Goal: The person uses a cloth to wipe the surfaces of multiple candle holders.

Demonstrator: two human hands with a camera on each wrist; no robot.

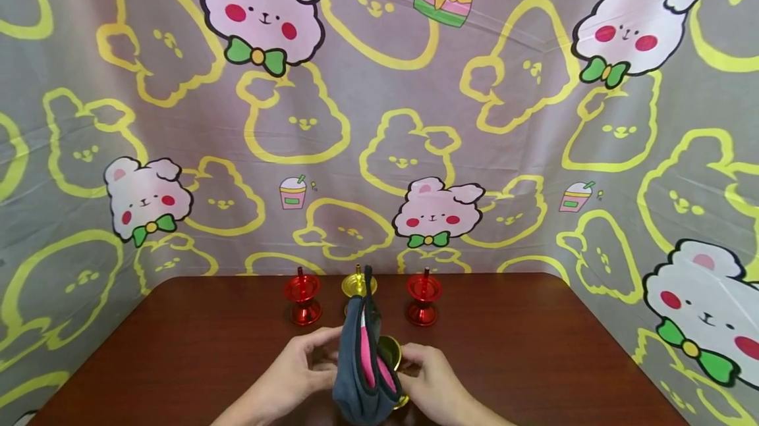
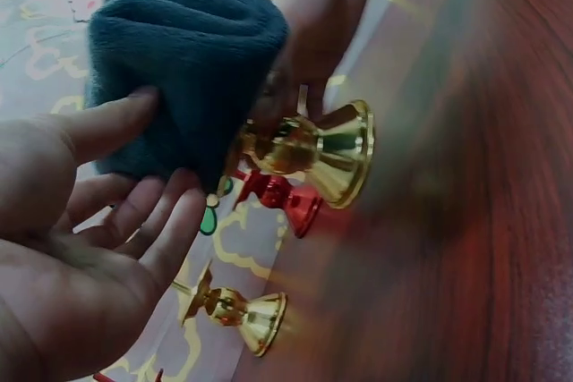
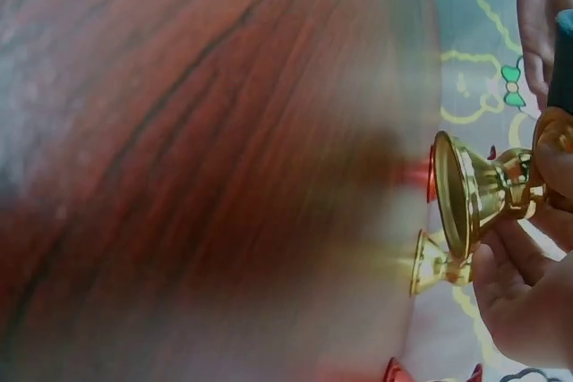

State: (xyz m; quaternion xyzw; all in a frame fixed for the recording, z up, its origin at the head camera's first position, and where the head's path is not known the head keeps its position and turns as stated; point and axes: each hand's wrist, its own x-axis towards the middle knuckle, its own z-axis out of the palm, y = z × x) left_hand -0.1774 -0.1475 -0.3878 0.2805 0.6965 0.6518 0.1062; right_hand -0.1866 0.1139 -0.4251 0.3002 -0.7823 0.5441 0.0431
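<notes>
A folded dark blue-grey cloth [image 1: 350, 380] with pink showing between its folds is pinched between the thumb and fingers of my left hand [image 1: 296, 367]. In the left wrist view the cloth [image 2: 183, 51] covers the upper end of a gold candle holder [image 2: 345, 149]. My right hand [image 1: 435, 380] grips this candle holder around its middle; in the right wrist view its flared base [image 3: 457, 194] points out toward the tabletop, raised off it. The cloth hides part of the holder in the head view.
Behind my hands a red candle holder [image 1: 305, 301], a second gold one [image 1: 356, 284] and another red one [image 1: 423, 301] stand in a row near the back edge of the brown wooden table [image 1: 196, 347]. A cartoon-printed curtain [image 1: 379, 97] hangs around the table's back and sides.
</notes>
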